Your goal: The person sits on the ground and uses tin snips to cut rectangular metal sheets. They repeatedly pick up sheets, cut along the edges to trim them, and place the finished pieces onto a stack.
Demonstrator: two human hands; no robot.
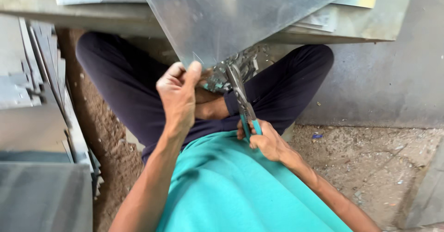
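- Pinching the metal sheet [231, 15] at its low corner, the left hand [178, 95] is steadying it above the lap.
- Squeezing teal-handled snips [243, 105], the right hand [266, 142] is closing at that corner.
- Looking thin, stiff, sharp-edged; flat faces are seeming safest to grip.

No packages, labels, signs or screens in view.

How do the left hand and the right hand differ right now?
The left hand is raised, pinching the lower corner of the metal sheet; the right hand sits lower, near the teal shirt, closed around the teal handles of the tin snips. The left hand's back faces the camera; the right hand is mostly seen from the side. Both are bare and gripping.
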